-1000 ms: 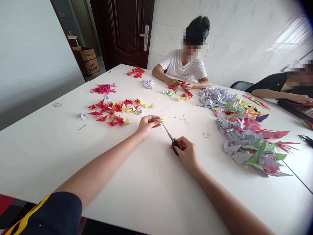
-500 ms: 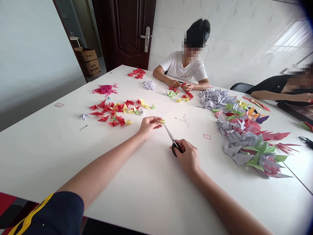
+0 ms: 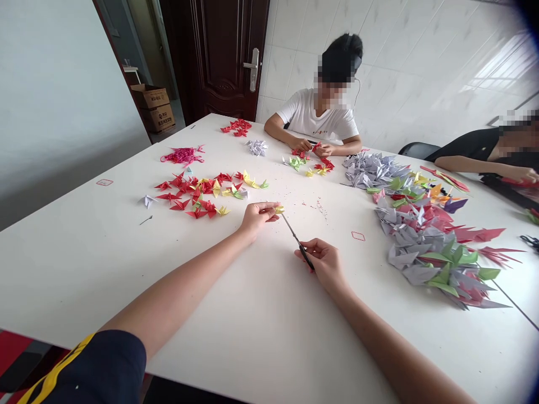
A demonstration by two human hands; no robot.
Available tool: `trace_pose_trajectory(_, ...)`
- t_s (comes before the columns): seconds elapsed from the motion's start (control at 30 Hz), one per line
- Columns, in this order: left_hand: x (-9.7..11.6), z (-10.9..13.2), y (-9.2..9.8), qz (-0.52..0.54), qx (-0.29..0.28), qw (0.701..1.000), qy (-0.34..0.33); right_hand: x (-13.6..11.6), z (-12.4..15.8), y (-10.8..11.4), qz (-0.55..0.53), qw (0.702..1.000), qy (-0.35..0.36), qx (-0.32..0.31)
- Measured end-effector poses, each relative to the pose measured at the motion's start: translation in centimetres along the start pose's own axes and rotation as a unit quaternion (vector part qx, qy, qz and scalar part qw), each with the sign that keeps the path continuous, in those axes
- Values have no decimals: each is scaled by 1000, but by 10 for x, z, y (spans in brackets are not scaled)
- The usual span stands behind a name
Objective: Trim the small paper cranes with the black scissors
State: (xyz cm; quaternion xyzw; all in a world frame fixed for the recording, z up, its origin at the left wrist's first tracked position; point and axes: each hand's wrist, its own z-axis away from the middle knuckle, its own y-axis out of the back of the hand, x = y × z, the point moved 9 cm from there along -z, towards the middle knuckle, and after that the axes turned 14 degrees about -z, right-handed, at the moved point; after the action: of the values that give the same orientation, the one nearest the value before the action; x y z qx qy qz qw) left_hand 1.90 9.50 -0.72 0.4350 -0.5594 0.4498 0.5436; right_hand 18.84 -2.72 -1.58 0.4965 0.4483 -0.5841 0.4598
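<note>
My left hand (image 3: 256,220) pinches a small yellow folded paper piece (image 3: 279,210) above the white table (image 3: 236,314); most of its shape is hidden by the fingers. Scissors (image 3: 301,248) with black handles are gripped in my right hand (image 3: 326,262), seen almost edge-on, their tip at the yellow paper. Whether the blades touch or cut it I cannot tell. Left of my left hand lies a loose group of red, yellow and green paper cranes (image 3: 197,196), with a single white crane (image 3: 147,201) at its left end.
Grey, red and green cranes form a long heap (image 3: 425,235) on the right. Farther back lie a pink tangle (image 3: 182,156), white cranes (image 3: 256,147) and red cranes (image 3: 236,127). A person in white (image 3: 332,120) handles red paper opposite; another person (image 3: 471,147) sits at the right.
The scissors have rolled in my right hand from showing their handle loop to nearly edge-on, the blades looking closer together. My left hand keeps its pinch, almost unmoved.
</note>
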Motion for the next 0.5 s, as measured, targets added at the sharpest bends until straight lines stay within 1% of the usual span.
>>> trace_pose_trajectory(0.2,4,2,0,-16,6,1000,-15,4,1,-2,-48,998,-22,-20)
trace_pose_trajectory(0.4,5,1,0,-27,3,999,-24,4,0,-6,-50,998,-20,-30)
trace_pose_trajectory(0.5,8,1,0,-50,2,998,-44,4,0,-6,-55,998,-20,-25)
